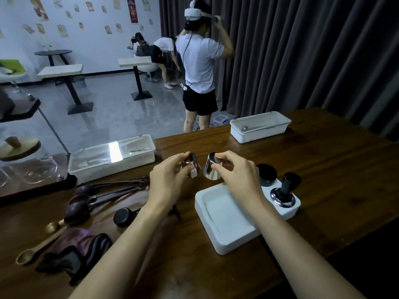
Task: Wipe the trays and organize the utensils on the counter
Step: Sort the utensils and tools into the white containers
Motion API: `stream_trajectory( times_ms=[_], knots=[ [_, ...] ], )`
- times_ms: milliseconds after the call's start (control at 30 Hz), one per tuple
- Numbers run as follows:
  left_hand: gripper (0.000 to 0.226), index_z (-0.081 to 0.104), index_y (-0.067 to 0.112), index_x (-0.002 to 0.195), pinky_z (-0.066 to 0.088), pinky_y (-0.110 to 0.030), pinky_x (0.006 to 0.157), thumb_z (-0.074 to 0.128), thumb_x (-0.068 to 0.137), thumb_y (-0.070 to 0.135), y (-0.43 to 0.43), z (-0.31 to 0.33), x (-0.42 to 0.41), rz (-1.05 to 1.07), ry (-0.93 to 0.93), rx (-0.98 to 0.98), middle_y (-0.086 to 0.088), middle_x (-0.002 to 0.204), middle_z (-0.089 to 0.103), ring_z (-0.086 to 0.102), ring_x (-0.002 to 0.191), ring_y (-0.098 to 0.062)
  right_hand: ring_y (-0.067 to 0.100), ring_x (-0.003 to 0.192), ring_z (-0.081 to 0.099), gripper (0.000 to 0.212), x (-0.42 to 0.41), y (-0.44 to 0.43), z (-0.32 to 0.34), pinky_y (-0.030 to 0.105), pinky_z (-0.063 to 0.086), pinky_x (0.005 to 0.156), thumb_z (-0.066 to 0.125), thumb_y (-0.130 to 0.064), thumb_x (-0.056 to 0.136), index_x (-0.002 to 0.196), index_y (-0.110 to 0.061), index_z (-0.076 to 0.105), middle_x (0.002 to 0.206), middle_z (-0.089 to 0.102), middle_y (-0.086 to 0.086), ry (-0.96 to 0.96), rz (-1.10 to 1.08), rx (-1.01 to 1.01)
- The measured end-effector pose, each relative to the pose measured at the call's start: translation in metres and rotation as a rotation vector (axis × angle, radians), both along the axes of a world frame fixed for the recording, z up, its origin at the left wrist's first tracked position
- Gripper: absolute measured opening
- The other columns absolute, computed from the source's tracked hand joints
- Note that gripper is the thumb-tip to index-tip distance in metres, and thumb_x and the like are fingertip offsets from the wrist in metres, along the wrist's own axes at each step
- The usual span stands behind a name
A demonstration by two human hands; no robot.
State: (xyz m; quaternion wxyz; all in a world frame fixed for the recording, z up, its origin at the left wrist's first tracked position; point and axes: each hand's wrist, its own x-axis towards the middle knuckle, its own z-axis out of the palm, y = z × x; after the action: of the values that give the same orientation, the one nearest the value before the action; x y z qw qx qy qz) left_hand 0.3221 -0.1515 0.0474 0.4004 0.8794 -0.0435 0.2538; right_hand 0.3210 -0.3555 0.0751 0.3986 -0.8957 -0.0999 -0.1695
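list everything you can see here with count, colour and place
counter: 1, dark brown wood, across the foreground
metal cups: 2, shiny silver, one in each grip above the counter
flat tray: 1, white, front right of centre
tamper: 1, black with silver base, in the tray's right end
round piece: 1, black, beside the tamper
lidded box: 1, white with clear lid, back left
open box: 1, white, back right
dark spoons: at least 3, left side
wooden spoons: 2, light brown, front left
scoop: 1, black, left of centre
cloth: 1, dark, front left
standing person: 1, white top, behind the counter
left grip: 1, bare, pinches one cup
right grip: 1, bare, pinches the other cup
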Motion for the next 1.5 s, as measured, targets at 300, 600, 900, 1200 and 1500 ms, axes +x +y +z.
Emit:
stream_trajectory(
  times_ms=[300, 600, 900, 1200, 1500],
  knots=[
    [0.038, 0.071, 0.026, 0.127, 0.059, -0.028, 0.084, 0.078, 0.090, 0.024, -0.058, 0.000, 0.004, -0.280, -0.016, 0.013, 0.019, 0.112, 0.070, 0.068, 0.098, 0.000, -0.001, 0.104, 0.060, 0.033, -0.053, -0.060, -0.014, 0.014, 0.050, 0.080, 0.075, -0.034, 0.088, 0.120, -0.026, 0.070, 0.114, 0.071, -0.013, -0.016, -0.178, -0.019],
    [0.037, 0.071, 0.029, 0.126, 0.057, -0.034, 0.091, 0.076, 0.090, 0.031, -0.082, -0.011, 0.006, -0.406, 0.012, 0.108, 0.015, 0.123, 0.070, 0.066, 0.107, -0.002, -0.002, 0.090, 0.056, 0.021, -0.083, -0.076, -0.034, 0.005, 0.040, 0.071, 0.078, -0.031, 0.085, 0.106, -0.029, 0.073, 0.088, 0.063, -0.027, 0.025, -0.236, 0.016],
    [0.034, 0.071, 0.028, 0.125, 0.055, -0.026, 0.090, 0.074, 0.092, 0.032, -0.091, -0.018, 0.004, -0.469, 0.027, 0.167, 0.016, 0.123, 0.069, 0.064, 0.108, 0.000, 0.004, 0.094, 0.063, 0.022, -0.092, -0.078, -0.040, 0.032, 0.058, 0.074, 0.076, -0.034, 0.085, 0.106, -0.028, 0.071, 0.099, 0.071, -0.019, 0.013, -0.218, -0.035],
    [0.027, 0.067, 0.028, 0.119, 0.042, -0.002, 0.079, 0.073, 0.094, 0.034, -0.088, -0.019, 0.002, -0.447, 0.072, 0.201, 0.017, 0.113, 0.067, 0.059, 0.099, 0.004, -0.001, 0.087, 0.060, 0.024, -0.099, -0.076, -0.048, 0.012, 0.050, 0.075, 0.078, -0.025, 0.086, 0.108, -0.024, 0.071, 0.098, 0.072, -0.014, 0.030, -0.187, -0.098],
    [0.022, 0.067, 0.024, 0.115, 0.040, -0.001, 0.075, 0.071, 0.095, 0.034, -0.088, -0.016, -0.004, -0.453, 0.015, 0.296, 0.014, 0.121, 0.067, 0.063, 0.100, -0.003, -0.001, 0.093, 0.061, 0.027, -0.098, -0.078, -0.051, 0.020, 0.053, 0.080, 0.076, -0.027, 0.087, 0.114, -0.024, 0.071, 0.103, 0.072, -0.012, 0.042, -0.186, -0.118]
  ],
)
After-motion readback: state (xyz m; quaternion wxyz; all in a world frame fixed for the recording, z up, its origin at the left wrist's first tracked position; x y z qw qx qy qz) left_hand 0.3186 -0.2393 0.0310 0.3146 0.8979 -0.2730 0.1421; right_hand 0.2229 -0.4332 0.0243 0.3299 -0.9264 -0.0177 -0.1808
